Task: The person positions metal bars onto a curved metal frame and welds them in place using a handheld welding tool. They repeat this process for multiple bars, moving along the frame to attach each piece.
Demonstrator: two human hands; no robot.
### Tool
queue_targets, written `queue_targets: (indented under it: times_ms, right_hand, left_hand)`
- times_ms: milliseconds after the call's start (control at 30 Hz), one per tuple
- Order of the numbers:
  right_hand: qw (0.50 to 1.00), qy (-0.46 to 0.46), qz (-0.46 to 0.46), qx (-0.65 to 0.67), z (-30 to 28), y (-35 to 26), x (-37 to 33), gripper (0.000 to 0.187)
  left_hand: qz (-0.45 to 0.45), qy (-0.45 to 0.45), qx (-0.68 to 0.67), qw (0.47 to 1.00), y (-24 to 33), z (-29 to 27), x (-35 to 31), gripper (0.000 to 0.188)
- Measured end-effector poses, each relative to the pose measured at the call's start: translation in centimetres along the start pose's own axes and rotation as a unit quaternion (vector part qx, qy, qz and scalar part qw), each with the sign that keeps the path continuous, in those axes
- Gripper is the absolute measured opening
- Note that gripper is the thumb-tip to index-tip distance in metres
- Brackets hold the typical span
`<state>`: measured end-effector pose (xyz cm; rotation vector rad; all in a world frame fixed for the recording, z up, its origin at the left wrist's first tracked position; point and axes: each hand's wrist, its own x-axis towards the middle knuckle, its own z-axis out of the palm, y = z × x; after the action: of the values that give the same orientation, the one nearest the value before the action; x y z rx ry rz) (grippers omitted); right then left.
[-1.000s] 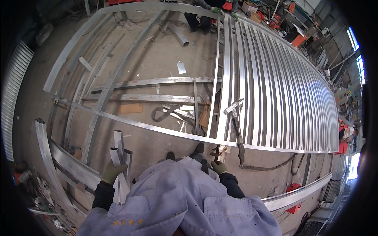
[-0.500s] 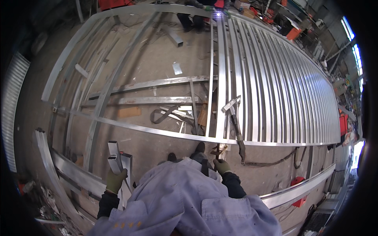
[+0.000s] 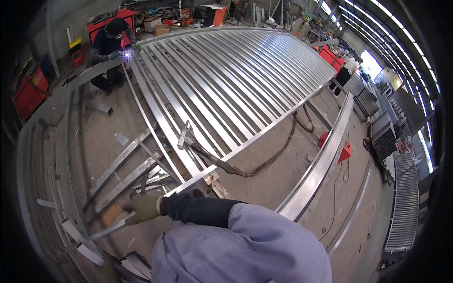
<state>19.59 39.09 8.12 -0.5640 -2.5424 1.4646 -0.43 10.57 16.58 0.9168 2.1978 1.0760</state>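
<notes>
Both our hands are apart: right hand (image 3: pixel 144 209) beside the slatted frame (image 3: pixel 264 130), left hand (image 3: pixel 109 270) farther left, by metal tubes (image 3: pixel 91 255); grips we cannot tell.

From the person, at twelve o'clock is the slatted frame (image 3: pixel 273 126), and on it lies a tool (image 3: pixel 182 137). At eleven, beside its far corner, is a co-worker (image 3: pixel 111 45). At nine are tubes (image 3: pixel 90 253); between one and two, a beam (image 3: pixel 317 172).

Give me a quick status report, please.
Left hand beside metal tubes, grip unclear. Right hand at the frame rail. Hammer-shaped tool lying across the slats.
</notes>
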Motion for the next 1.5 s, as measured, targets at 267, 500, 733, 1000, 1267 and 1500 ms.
queue_targets:
  times_ms: [267, 500, 733, 1000, 1267, 1500]
  right_hand:
    - [0.961, -0.237, -0.123, 0.065, 4.7, -12.5, 1.4, 0.068]
    - [0.974, -0.128, -0.050, 0.179, 5.5, -13.5, -1.3, 0.059]
    - [0.987, -0.051, -0.023, 0.149, 5.6, -12.1, -0.4, 0.054]
    - [0.982, -0.038, -0.011, 0.183, 6.1, -12.1, 1.3, 0.048]
    - [0.993, 0.053, 0.040, 0.098, 6.0, -11.8, 4.2, 0.058]
    - [0.961, 0.170, 0.109, 0.191, 4.5, -7.6, 8.7, 0.058]
  left_hand:
    - [-0.006, 0.066, -0.128, 0.989, 7.9, -1.3, 3.2, 0.042]
    - [0.031, 0.067, -0.205, 0.976, 7.8, 2.2, 5.7, 0.045]
    - [-0.106, -0.048, -0.085, 0.990, -9.0, 4.1, 3.2, 0.050]
    - [-0.168, -0.127, 0.008, 0.977, -12.5, 8.3, 1.4, 0.057]
    - [-0.162, -0.155, 0.028, 0.974, -12.6, 9.0, 1.1, 0.065]
    - [-0.164, -0.174, 0.026, 0.971, -12.4, 10.6, -0.4, 0.072]
